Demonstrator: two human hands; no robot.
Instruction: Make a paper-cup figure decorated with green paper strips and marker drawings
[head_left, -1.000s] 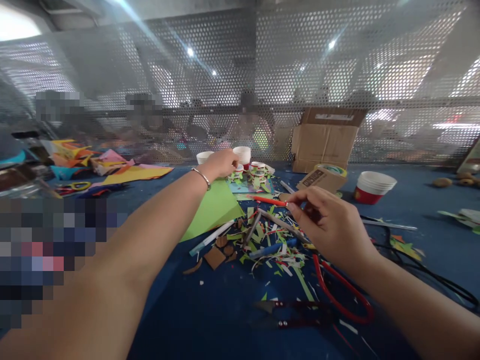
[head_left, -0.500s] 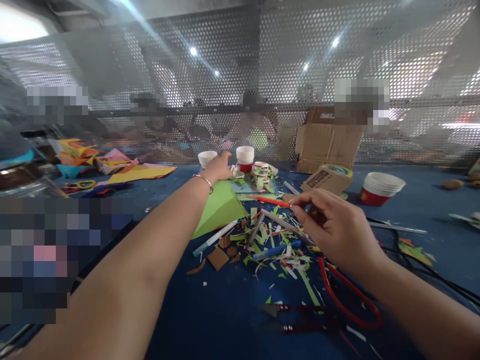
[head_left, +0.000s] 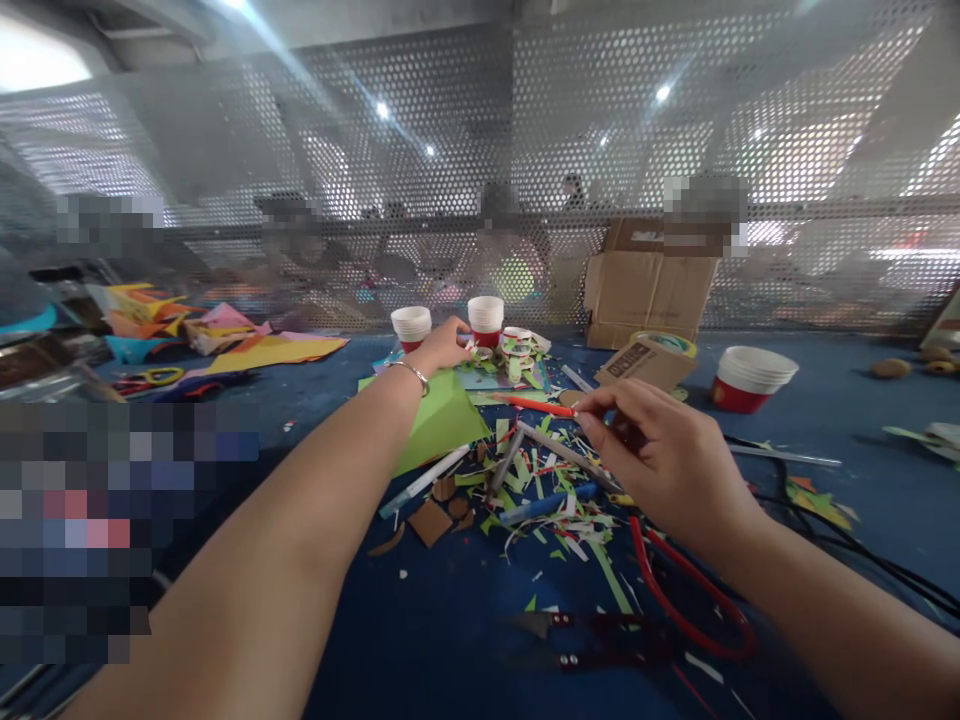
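Note:
My left hand (head_left: 446,346), with a bangle at its wrist, reaches far forward over a sheet of green paper (head_left: 441,420). Its bent fingers look apart, beside small cut paper-cup pieces (head_left: 517,350) trimmed with green; whether a fingertip touches one is unclear. Paper-cup stacks stand just behind: one to the left (head_left: 411,325), one to the right (head_left: 486,318). My right hand (head_left: 660,450) is closed in a pinch at the near end of a slim orange pen-like stick (head_left: 538,406), whose pointed end faces left. Below lie paper scraps (head_left: 555,530) and a blue marker (head_left: 547,503).
Dark thread snips (head_left: 600,640) and red-handled scissors (head_left: 697,600) lie near the front. A cardboard piece (head_left: 652,362), a tape roll (head_left: 664,343) and another cup stack (head_left: 754,378) are at right. Coloured paper (head_left: 277,350) lies at left. A perforated metal screen (head_left: 450,150) rises behind.
My left hand has lowered slightly and its fingers have curled towards the small cup pieces. The right hand keeps its pinch. The view has shifted a little.

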